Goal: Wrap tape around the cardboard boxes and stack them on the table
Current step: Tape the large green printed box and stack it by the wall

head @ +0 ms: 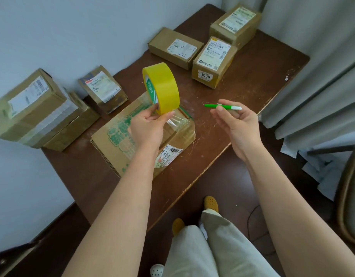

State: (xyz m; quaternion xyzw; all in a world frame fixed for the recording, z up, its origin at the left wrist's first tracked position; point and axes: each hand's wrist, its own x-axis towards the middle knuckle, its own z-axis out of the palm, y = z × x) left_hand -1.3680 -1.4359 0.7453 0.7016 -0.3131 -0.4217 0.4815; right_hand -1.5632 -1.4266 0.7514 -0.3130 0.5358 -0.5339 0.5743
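A flat cardboard box with green print lies on the brown table in front of me, with clear tape across its top. Above it my left hand grips a yellow tape roll held upright, and a clear strip runs from the roll down to the box. To the right, my right hand pinches a green pen-like cutter held level above the table.
Two stacked taped boxes sit at the left end, a small box beside them. Three labelled boxes stand at the far end. Grey curtains hang on the right, a chair below them.
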